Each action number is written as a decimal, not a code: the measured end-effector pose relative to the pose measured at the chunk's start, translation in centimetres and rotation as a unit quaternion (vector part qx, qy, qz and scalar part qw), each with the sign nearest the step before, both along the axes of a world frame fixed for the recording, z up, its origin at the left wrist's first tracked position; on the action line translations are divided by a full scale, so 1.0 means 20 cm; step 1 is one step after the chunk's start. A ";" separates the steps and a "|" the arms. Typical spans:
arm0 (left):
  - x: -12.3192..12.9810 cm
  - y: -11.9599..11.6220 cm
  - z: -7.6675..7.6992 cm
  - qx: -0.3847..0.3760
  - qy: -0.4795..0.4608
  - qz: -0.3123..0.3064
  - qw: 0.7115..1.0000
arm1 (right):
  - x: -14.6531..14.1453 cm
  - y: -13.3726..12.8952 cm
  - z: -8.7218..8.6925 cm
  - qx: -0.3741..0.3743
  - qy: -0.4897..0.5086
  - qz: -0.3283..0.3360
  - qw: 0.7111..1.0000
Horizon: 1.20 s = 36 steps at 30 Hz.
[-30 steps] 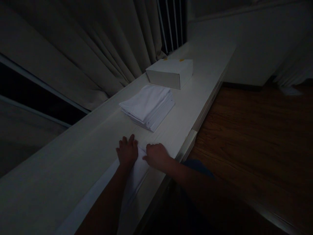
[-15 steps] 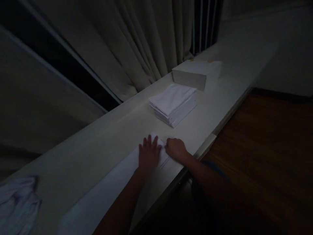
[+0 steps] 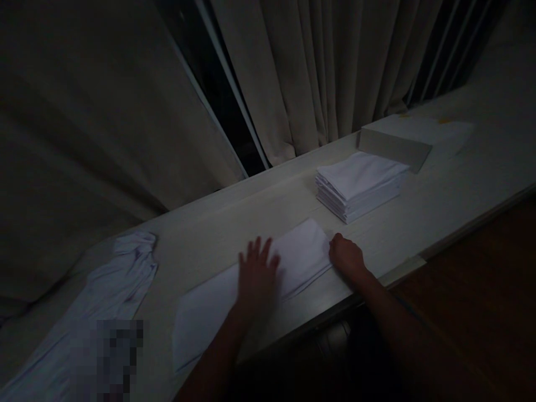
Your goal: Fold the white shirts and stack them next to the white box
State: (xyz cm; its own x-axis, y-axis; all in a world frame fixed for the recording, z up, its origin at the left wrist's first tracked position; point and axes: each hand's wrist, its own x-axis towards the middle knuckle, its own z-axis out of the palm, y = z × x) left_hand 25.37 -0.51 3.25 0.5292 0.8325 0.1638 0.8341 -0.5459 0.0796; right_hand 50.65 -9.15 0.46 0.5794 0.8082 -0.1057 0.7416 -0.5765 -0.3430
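Observation:
A long folded white cloth (image 3: 301, 254) lies flat on the white table. My left hand (image 3: 256, 276) rests palm down on its middle, fingers spread. At the cloth's right end, my right hand (image 3: 347, 257) is closed on the edge near a corner; the fingertips are partly hidden. Beyond that end stands a neat stack of folded white cloths (image 3: 362, 184), apart from both hands.
A crumpled white cloth (image 3: 113, 285) lies at the left, partly covered by a pixelated patch. Behind the stack is a white box (image 3: 393, 146). Curtains (image 3: 343, 72) hang along the table's far side. The table's front edge (image 3: 402, 268) runs close to my right arm.
The view has swung left, showing more of the crumpled cloth. My left hand has moved away from the right end, back along the folded cloth. My right hand stays at that end.

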 end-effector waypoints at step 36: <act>-0.29 0.00 -0.12 -0.049 0.063 -0.042 0.996 | 0.23 -0.01 -0.13 0.213 0.237 -0.105 0.942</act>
State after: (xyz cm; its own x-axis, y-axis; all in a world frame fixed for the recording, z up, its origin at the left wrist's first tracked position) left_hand 19.52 -0.51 0.90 0.6086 0.7934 0.0117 0.7928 -0.6086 0.0327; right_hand 55.21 -9.29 -2.21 0.7004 0.7087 -0.0848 0.3321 -0.4288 -0.8402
